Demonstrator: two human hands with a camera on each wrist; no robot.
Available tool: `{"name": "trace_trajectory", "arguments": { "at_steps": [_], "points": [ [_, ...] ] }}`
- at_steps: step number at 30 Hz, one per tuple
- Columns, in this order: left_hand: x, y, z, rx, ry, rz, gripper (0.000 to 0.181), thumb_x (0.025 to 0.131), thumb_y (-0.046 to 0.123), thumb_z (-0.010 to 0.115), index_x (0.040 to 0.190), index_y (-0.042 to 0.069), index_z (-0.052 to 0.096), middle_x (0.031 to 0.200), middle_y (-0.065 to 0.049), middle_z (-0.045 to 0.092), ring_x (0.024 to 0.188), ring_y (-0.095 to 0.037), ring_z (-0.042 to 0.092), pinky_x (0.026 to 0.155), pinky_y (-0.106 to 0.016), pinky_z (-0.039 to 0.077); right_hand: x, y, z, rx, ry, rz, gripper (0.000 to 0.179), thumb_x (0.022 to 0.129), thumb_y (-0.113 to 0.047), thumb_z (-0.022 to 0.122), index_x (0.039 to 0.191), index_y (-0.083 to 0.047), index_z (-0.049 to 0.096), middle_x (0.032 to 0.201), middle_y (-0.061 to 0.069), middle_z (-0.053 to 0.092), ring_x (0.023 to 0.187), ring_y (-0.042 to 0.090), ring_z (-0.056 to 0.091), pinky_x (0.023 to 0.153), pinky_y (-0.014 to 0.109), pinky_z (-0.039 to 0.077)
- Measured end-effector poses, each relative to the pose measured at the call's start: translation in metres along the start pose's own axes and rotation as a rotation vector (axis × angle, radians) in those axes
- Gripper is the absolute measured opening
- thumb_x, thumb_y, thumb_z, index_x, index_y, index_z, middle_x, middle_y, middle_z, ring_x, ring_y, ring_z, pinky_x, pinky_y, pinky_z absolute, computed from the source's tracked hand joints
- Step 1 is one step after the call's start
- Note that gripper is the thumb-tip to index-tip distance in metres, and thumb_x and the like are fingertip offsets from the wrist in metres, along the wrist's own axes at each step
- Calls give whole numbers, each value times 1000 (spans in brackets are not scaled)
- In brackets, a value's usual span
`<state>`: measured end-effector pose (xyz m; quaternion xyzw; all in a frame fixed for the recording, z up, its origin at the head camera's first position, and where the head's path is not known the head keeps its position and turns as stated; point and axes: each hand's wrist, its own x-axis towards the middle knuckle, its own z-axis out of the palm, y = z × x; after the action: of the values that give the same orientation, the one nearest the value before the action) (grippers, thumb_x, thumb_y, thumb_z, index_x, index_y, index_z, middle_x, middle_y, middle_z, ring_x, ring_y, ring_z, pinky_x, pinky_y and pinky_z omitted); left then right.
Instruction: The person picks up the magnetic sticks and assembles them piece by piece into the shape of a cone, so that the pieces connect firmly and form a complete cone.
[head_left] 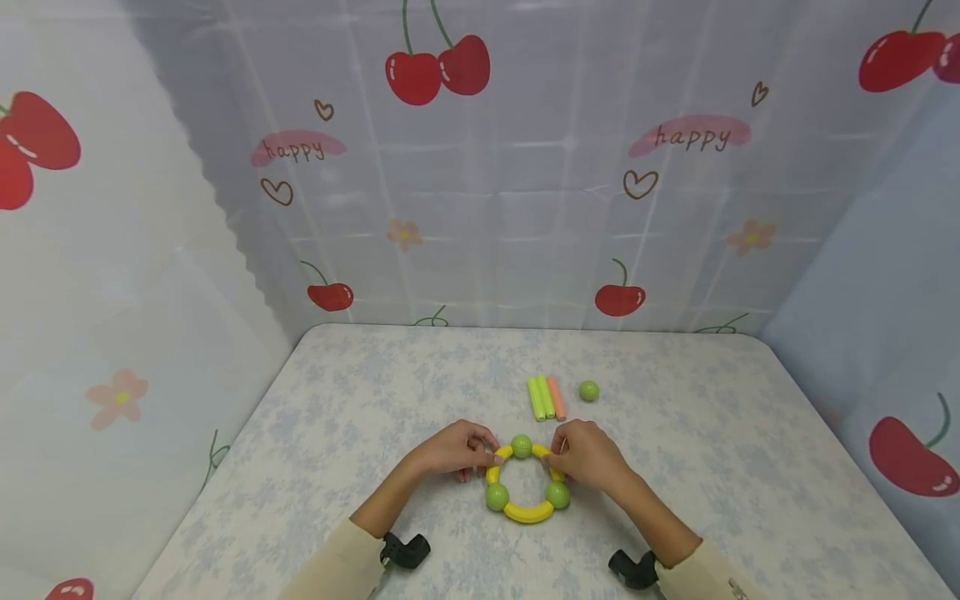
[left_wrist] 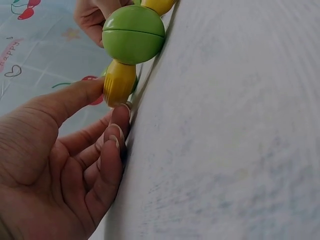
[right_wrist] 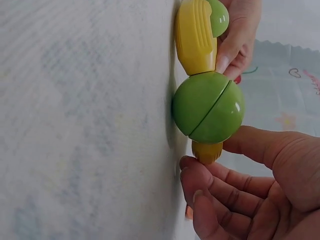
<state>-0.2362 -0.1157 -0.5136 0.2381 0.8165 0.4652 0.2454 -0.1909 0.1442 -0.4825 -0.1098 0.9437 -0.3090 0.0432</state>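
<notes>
A toy ring of yellow curved rods [head_left: 528, 512] joined by three green balls [head_left: 521, 446] lies on the table in the head view. My left hand [head_left: 459, 448] pinches its upper left yellow rod between thumb and fingers. On the opposite side my right hand [head_left: 588, 454] pinches the upper right rod. The left wrist view shows the thumb and fingertips on a ribbed yellow rod [left_wrist: 119, 85] just below a green ball [left_wrist: 133, 35]. In the right wrist view, thumb and fingers hold a short yellow end [right_wrist: 207, 151] beneath a green ball [right_wrist: 208, 107].
Beyond the ring lie two yellow-green sticks [head_left: 541, 398] and an orange stick [head_left: 557, 398], side by side. A loose green ball [head_left: 589, 391] sits to their right. Cherry-patterned curtains [head_left: 517, 192] stand around the pale floral table [head_left: 360, 383].
</notes>
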Motion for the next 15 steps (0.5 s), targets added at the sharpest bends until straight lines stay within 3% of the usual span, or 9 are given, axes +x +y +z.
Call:
{"name": "trace_trajectory", "arguments": {
  "at_steps": [15],
  "points": [
    [6,-13,0,-115,-11,35,24,96,24,73,112,6,71,65,-5,68,45,-12,59,45,-26,52,4,9,2,28,-1,-16,17,86,-19,83,78,-14,70,60,-5,57,50,11,54,47,29,44]
  ]
}}
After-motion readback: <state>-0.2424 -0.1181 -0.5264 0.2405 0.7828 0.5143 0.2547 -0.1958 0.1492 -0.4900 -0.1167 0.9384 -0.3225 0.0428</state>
